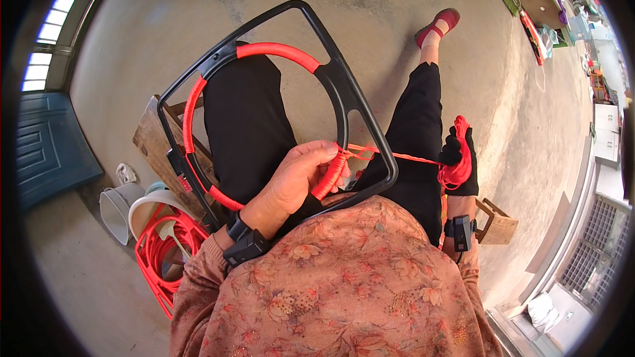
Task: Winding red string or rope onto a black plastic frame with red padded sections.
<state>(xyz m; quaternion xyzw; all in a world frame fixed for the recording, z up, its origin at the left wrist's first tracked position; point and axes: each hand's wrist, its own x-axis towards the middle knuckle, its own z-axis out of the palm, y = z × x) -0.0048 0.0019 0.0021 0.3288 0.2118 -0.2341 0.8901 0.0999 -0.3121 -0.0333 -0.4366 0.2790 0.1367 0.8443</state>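
A black frame (349, 86) with a round ring rests upon my lap. Red cord is wound around several stretches of its ring, with bare black parts between them. My left hand (284, 188) is closed around the lower right of the ring, thumb and fingers pinching beside the wound red section (329, 177). Out to the right, my right hand (471, 185), in a black glove, grips a looped bundle of red cord (463, 155). A length of cord (413, 157) stretches nearly straight from the bundle to the ring at my left fingertips, passing over the frame's right side bar.
Lower left are a grey bucket (117, 215), a pale basin (142, 208) and a red plastic rack (151, 251). A wooden bench (151, 132) stands by my left leg; a wooden stool (499, 225) is beyond my right wrist. My right leg reaches forward in a red shoe (436, 26).
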